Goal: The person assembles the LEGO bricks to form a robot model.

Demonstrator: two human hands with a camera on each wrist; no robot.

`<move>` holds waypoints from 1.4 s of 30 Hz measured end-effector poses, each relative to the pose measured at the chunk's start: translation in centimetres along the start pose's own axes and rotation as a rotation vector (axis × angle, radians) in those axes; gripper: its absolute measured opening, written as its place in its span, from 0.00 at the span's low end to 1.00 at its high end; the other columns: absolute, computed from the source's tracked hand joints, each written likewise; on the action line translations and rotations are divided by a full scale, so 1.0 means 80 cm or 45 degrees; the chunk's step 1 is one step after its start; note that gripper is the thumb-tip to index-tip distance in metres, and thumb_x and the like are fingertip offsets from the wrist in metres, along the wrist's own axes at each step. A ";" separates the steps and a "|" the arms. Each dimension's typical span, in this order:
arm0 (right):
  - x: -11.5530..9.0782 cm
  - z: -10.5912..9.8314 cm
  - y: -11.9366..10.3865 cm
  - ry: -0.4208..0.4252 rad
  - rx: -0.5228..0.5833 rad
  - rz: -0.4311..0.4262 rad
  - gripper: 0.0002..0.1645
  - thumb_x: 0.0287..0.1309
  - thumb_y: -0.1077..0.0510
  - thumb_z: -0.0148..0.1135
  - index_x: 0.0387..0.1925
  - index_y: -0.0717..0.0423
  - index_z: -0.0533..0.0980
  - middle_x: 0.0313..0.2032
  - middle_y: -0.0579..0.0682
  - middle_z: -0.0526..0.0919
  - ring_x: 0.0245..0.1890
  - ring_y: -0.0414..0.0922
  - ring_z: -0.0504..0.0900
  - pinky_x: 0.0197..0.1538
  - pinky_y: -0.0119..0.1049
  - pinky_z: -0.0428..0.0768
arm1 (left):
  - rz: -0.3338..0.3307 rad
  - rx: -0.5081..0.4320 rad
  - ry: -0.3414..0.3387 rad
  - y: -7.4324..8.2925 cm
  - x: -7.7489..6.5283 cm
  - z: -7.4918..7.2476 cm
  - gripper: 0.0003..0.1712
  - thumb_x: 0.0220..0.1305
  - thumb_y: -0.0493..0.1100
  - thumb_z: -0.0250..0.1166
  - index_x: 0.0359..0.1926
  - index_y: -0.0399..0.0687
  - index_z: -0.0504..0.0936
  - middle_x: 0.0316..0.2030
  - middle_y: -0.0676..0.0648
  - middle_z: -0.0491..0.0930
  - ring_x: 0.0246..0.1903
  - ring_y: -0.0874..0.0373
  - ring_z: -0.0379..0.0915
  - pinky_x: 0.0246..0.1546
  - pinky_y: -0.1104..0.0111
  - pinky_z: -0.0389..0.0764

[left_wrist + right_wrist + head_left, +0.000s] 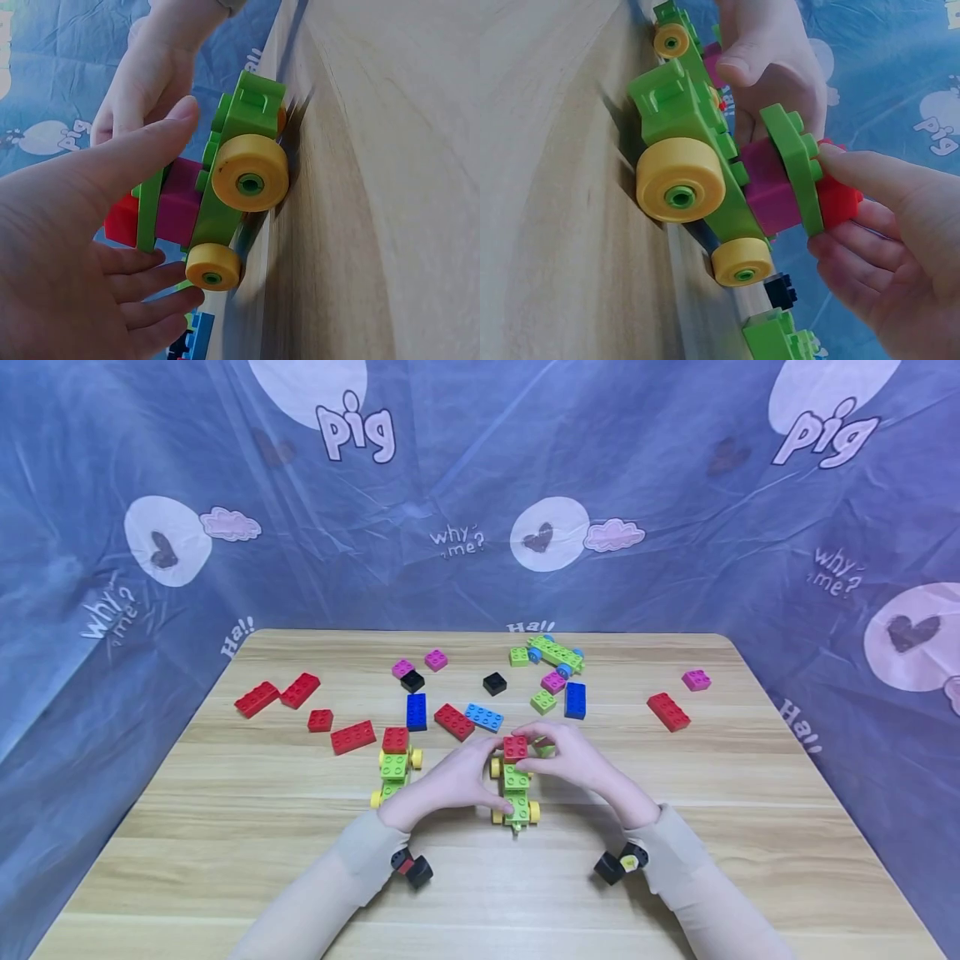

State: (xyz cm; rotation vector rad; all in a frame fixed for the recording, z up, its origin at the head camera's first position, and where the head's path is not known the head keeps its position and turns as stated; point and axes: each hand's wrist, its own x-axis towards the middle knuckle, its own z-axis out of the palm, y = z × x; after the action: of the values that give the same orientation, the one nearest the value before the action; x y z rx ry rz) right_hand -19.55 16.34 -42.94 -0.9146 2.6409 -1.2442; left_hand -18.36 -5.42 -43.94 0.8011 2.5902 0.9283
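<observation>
Green car (516, 779) between fingers (862, 249), lengthwise near-to-far

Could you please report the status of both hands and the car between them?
Right hand holding red brick atop car. Left hand alongside car. Second car close by left hand; loose bricks beyond.

A wood-grain table (187, 860), loaded mostly across its far half.
Nearest the front are two yellow-wheeled toys, a left car (393, 767) and a middle car (516, 779); a blue-wheeled car (557, 653) sits near the far edge. At left lie two long red blocks (257, 700), a small red block (320, 720) and another long one. Between them and the right-hand pair, a red block (668, 712) and a pink block (697, 680), are dark blue blocks (416, 712), black blocks (494, 683) and a light blue block (484, 717).
</observation>
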 end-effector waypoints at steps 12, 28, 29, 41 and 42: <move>0.000 0.005 0.001 0.025 0.045 0.031 0.23 0.55 0.55 0.69 0.51 0.60 0.79 0.46 0.54 0.85 0.46 0.49 0.82 0.51 0.45 0.81 | -0.005 0.075 -0.023 0.001 0.002 0.004 0.72 0.26 0.60 0.83 0.71 0.36 0.57 0.69 0.36 0.61 0.68 0.43 0.60 0.67 0.52 0.62; -0.010 -0.007 -0.009 0.066 0.165 0.065 0.23 0.53 0.59 0.70 0.51 0.64 0.78 0.46 0.58 0.84 0.47 0.53 0.82 0.54 0.52 0.79 | 0.044 -0.005 -0.025 0.014 -0.002 0.007 0.69 0.29 0.55 0.83 0.72 0.41 0.57 0.68 0.40 0.63 0.66 0.46 0.63 0.66 0.54 0.64; -0.011 -0.010 -0.010 0.079 0.166 0.070 0.23 0.53 0.59 0.70 0.51 0.64 0.78 0.46 0.57 0.84 0.47 0.53 0.82 0.54 0.52 0.78 | 0.046 -0.009 -0.019 0.016 -0.001 0.007 0.68 0.31 0.56 0.83 0.71 0.41 0.57 0.68 0.40 0.64 0.66 0.47 0.63 0.67 0.55 0.64; -0.032 -0.059 0.011 0.184 0.191 0.161 0.24 0.55 0.59 0.68 0.53 0.61 0.77 0.47 0.57 0.84 0.48 0.49 0.81 0.54 0.51 0.78 | 0.130 0.028 0.033 0.046 0.029 0.007 0.62 0.40 0.61 0.78 0.71 0.43 0.59 0.67 0.44 0.66 0.65 0.51 0.65 0.64 0.57 0.68; -0.034 -0.063 0.013 0.195 0.184 0.161 0.24 0.55 0.59 0.68 0.53 0.62 0.77 0.48 0.58 0.84 0.48 0.47 0.81 0.53 0.47 0.79 | 0.141 0.038 0.036 0.049 0.033 0.009 0.61 0.40 0.61 0.78 0.71 0.43 0.59 0.67 0.44 0.66 0.65 0.51 0.65 0.64 0.57 0.68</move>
State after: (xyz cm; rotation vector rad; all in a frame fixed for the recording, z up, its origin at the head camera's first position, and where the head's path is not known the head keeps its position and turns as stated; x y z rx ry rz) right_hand -19.42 21.76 -40.79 -0.6444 2.6293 -1.5048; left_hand -18.59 -0.99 -42.11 0.9551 2.6121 0.9394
